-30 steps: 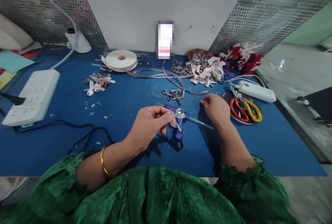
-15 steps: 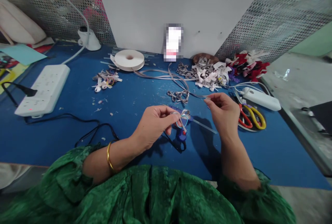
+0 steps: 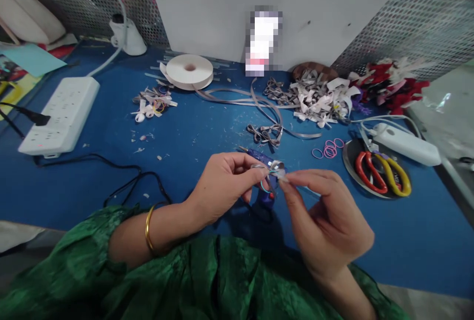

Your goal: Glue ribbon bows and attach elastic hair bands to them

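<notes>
I see a glue gun (image 3: pixel 262 156) beneath, scissors (image 3: pixel 375 169) off right; left hand (image 3: pixel 231 181) and right hand (image 3: pixel 331 216), pinched closed, grip grey ribbon (image 3: pixel 278 174), long axis sideways

The loop (image 3: pixel 264 186) is turquoise — the tabletop (image 3: pixel 374 233) blue.

The left forearm (image 3: pixel 168 223) slants in from the lower left, its wrist nearly straight. The left hand (image 3: pixel 229 184) is turned back upward, with thumb and forefinger pinched together and the other fingers curled beneath. The right forearm (image 3: pixel 348 288) rises from the lower right. The right hand (image 3: pixel 329 216) angles leftward, thumb and forefinger pinched, its fingertips just beside the left hand's.
</notes>
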Tool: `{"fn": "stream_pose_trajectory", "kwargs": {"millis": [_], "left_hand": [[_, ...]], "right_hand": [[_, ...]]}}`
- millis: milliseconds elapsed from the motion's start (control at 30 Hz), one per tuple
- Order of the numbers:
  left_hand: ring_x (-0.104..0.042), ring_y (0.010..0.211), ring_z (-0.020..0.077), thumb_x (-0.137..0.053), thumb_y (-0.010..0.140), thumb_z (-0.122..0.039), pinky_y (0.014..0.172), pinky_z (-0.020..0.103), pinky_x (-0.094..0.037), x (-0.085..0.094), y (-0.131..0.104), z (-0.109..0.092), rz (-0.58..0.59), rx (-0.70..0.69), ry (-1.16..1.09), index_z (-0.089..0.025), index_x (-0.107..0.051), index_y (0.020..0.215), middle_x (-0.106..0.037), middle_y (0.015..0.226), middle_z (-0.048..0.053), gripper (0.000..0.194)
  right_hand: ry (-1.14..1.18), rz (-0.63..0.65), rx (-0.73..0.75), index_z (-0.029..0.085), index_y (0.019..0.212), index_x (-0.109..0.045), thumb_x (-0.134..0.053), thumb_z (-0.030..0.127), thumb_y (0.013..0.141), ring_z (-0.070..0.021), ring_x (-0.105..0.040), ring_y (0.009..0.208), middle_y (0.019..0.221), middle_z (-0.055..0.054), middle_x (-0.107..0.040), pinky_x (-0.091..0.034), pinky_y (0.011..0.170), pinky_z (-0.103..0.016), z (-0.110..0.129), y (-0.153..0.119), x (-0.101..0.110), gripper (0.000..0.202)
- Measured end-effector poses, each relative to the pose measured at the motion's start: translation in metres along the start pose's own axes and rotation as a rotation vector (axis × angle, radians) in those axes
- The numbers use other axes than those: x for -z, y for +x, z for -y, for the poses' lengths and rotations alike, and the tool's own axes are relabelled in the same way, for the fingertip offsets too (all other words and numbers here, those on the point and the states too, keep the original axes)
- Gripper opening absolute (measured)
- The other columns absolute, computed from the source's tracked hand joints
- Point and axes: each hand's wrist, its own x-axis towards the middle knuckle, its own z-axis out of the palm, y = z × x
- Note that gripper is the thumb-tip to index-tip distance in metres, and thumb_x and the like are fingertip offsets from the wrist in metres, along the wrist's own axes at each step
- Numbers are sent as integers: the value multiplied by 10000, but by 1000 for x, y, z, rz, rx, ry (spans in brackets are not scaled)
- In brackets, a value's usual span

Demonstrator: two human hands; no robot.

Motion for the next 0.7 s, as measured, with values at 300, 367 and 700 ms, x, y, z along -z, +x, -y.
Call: {"fn": "stream_pose_trajectory", "kwargs": {"millis": [300, 367, 700], "left_hand": [[-508, 446, 35, -701, 830, -205, 441, 146, -401, -1, 1, 1, 34, -10, -5, -112, -720, 807, -685, 666, 0, 97], [-504, 444, 35, -704, 826, -196, 439, 144, -404, -2, 0, 1, 36, 3, 1, -113, -720, 811, -683, 658, -4, 86], [-508, 450, 50, -715, 804, -186, 444, 154, -422, -3, -1, 1, 17, 5, 69, -120, -739, 808, -680, 633, 2, 70]], "right_hand": [[-42, 30, 5, 228, 992, -683, -741, 53, 773, -193, -649, 796, 857, -15, -707, -536, 718, -361, -5, -1, -1, 286], [-46, 30, -3, 230, 992, -684, -742, 54, 774, -189, -647, 781, 859, -15, -705, -539, 706, -358, -4, -2, -1, 286], [-88, 61, -8, 268, 953, -693, -724, 92, 811, -167, -672, 726, 840, 17, -716, -551, 713, -338, -3, -2, 3, 228]]}}
